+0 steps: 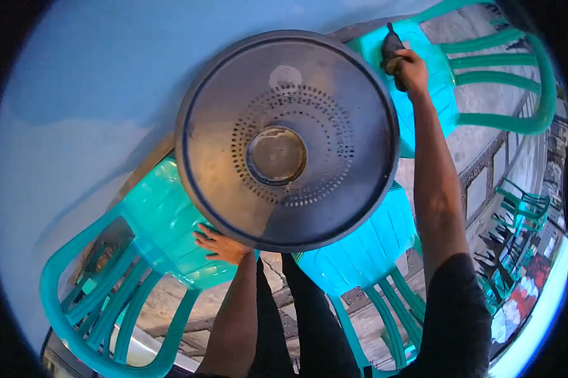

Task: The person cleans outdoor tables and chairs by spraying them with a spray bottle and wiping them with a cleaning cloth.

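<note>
My left hand [223, 244] lies with spread fingers on the seat of the left green plastic chair [170, 217], beside the disc's lower rim. Out at the upper right, my right hand [412, 70] is closed around a dark, crumpled cloth [392, 49] with a pointed end. The cloth is against the seat of the far green chair [432, 75]. Between my hands is a large, dark grey round tabletop [214, 126] with rings of small holes and a round recess in the middle. What supports it is hidden.
A third green chair [359, 246] stands close by my legs, under the round top's lower right edge. A blue wall [88, 82] rises on the left. Paved ground [485, 135] shows at the right, with more green chairs [523, 208] farther off.
</note>
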Available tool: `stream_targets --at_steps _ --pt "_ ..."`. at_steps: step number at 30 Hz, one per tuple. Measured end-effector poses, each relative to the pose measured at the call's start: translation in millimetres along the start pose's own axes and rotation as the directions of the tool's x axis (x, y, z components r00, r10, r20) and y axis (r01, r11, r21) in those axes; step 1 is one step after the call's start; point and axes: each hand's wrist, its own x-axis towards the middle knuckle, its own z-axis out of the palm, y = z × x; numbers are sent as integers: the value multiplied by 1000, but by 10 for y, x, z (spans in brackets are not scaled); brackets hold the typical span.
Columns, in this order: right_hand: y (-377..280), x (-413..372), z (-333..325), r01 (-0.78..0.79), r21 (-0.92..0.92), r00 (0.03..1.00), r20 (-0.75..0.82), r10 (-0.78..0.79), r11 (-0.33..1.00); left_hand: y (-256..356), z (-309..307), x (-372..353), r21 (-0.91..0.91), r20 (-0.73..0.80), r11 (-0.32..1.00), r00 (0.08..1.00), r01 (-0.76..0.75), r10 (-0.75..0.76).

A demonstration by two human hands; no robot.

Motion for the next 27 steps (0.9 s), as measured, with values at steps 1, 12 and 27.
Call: stream_targets --at_steps 1,12,27 --pt "-493 -245 86 -59 149 993 -89 73 987 -9 6 -8 6 -4 1000 1000 -4 4" --pt "-1919 -1559 1809 366 -338 931 120 -346 867 37 -69 -6 -3 56 999 997 45 -45" --pt "-1608 -1069 1103 662 -462 745 491 -452 590 -21 -16 11 -102 -19 995 1000 13 -15"
